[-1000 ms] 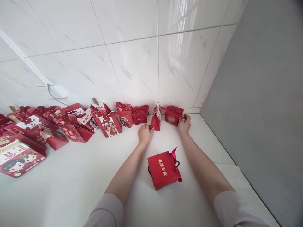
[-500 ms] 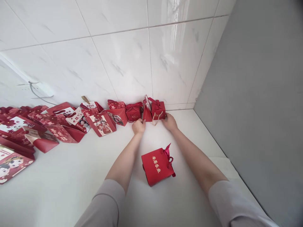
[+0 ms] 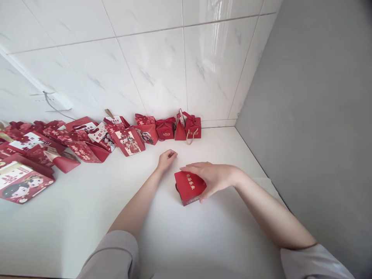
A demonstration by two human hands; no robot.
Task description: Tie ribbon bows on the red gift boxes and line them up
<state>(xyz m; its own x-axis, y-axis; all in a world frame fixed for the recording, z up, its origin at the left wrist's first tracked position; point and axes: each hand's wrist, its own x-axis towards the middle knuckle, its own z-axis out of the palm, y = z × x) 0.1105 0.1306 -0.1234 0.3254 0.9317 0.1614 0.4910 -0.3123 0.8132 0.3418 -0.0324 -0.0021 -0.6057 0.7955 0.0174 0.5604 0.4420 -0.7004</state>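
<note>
A red gift box [image 3: 187,188] with gold characters lies on its side on the white tabletop, in front of me. My right hand [image 3: 213,176] reaches over its right part, fingers spread along the far side and thumb at the near edge. That hand hides the box's ribbon end, and I cannot tell how firmly it touches. Beyond and to the left, my left hand [image 3: 167,160] hovers near the tabletop with its fingers curled in and nothing visible in them. Against the wall stand a red box with a rope handle [image 3: 194,128] and a narrow red box [image 3: 180,130].
A ribboned red box [image 3: 165,130] and several printed red gift boxes [image 3: 129,141] line the wall toward the left. A large printed box [image 3: 27,182] is at the far left. A grey panel [image 3: 314,116] borders the right side, and a cable [image 3: 54,106] hangs behind the boxes.
Both hands have left the boxes at the wall and come back toward me. My right hand has moved over the lying gift box; my left hand has stopped short of it.
</note>
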